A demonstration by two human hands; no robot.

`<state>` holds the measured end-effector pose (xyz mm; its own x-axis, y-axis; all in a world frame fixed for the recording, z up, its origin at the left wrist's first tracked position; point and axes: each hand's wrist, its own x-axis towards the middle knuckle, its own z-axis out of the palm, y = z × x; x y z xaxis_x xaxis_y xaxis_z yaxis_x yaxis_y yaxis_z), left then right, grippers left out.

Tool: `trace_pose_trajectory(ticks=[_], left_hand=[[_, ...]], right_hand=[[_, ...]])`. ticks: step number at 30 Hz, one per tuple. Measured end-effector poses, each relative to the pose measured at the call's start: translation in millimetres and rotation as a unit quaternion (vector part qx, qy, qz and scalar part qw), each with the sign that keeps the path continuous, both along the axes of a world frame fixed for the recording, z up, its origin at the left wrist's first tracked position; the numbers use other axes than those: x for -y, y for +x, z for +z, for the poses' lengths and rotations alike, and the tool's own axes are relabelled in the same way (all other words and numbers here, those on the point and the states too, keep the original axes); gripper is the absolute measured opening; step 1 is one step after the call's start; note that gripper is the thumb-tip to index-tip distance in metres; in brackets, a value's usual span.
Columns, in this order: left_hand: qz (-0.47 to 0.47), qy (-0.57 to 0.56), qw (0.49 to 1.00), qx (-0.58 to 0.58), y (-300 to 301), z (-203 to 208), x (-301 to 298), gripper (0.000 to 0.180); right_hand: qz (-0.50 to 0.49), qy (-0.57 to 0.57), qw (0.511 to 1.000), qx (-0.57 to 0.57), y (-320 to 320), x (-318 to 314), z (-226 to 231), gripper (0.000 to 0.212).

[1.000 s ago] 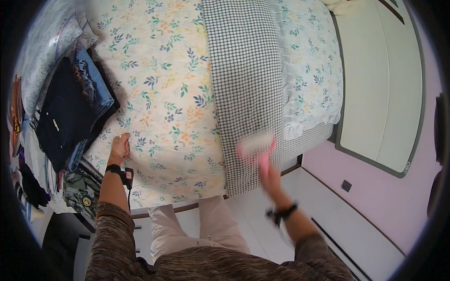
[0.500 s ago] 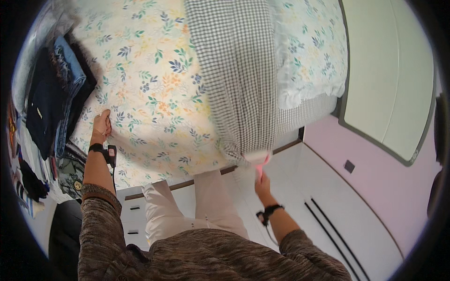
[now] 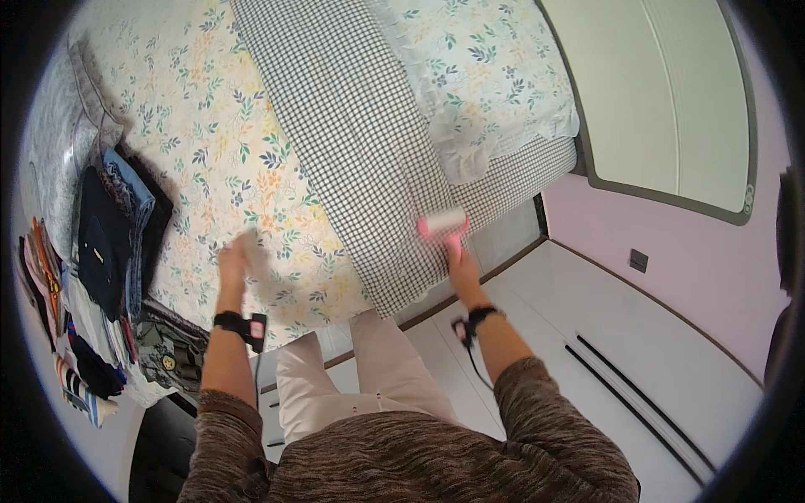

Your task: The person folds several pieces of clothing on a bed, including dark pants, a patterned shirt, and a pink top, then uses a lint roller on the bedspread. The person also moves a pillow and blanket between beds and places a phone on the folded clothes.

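Observation:
My right hand is closed around the pink handle of a lint roller. Its white cylinder lies over the black-and-white checked band of the bedding, by the bed's near edge. Over the floral quilt is my left hand, its fingers smeared by motion, so I cannot make out whether they are open or closed. Each wrist carries a black strap with a small device.
Folded dark clothes and jeans lie on the bed's left side, beside a grey plush cover. A floral pillow rests near the pale headboard. On the floor at right are two black rods.
The lint roller has gone up from the bed's lower edge onto the checked band. That band now hangs flatter. My left hand has let go of the quilt edge and moved right.

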<state>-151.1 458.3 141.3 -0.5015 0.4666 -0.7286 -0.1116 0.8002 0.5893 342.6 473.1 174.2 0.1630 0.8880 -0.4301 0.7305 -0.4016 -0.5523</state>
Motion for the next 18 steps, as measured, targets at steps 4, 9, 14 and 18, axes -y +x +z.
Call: trace_pose_trajectory(ticks=[4, 9, 14, 18], left_hand=[[-0.130, 0.085, 0.983, 0.100, 122.6, 41.9, -42.9, 0.029], [-0.347, 0.127, 0.924, 0.099, 202.3, 40.5, -118.0, 0.044], [-0.285, 0.034, 0.950, 0.124, 205.9, -10.8, -138.2, 0.045], [-0.282, 0.042, 0.952, 0.110, 203.7, -29.9, -140.1, 0.044]], right_hand=[[-0.038, -0.135, 0.989, 0.047, 48.4, 123.2, 33.8, 0.051], [-0.123, 0.070, 0.990, 0.023, 76.2, 11.6, 32.8, 0.048], [0.009, 0.117, 0.990, 0.083, 90.0, -139.1, -15.1, 0.051], [-0.004, 0.059, 0.984, 0.170, 94.0, 1.3, -35.2, 0.053]])
